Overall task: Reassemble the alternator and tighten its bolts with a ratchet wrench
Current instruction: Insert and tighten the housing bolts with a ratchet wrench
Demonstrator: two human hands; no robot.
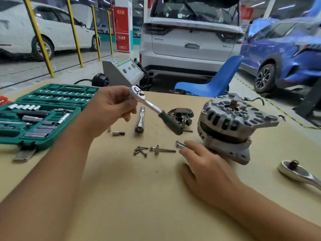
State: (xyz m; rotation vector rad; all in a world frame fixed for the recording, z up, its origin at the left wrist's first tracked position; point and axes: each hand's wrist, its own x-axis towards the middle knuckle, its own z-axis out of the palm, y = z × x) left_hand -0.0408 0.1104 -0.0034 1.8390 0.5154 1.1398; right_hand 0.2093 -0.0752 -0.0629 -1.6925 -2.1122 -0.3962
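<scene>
above table, ratchet wrench [152,108] handle down-right

There are two hands: the left hand [111,108] at ten o'clock and the right hand [205,171] at four o'clock. I count two ratchet wrenches: the green-handled ratchet [154,110] near the centre and the large ratchet [298,173] at three o'clock. One alternator [231,124] stands at two o'clock. One socket set case [43,115] lies at nine o'clock. One long socket [140,122] lies at the centre. Behind are three cars and one blue chair [213,80].

2nd ratchet [298,173] handle cut off rt edge
</scene>
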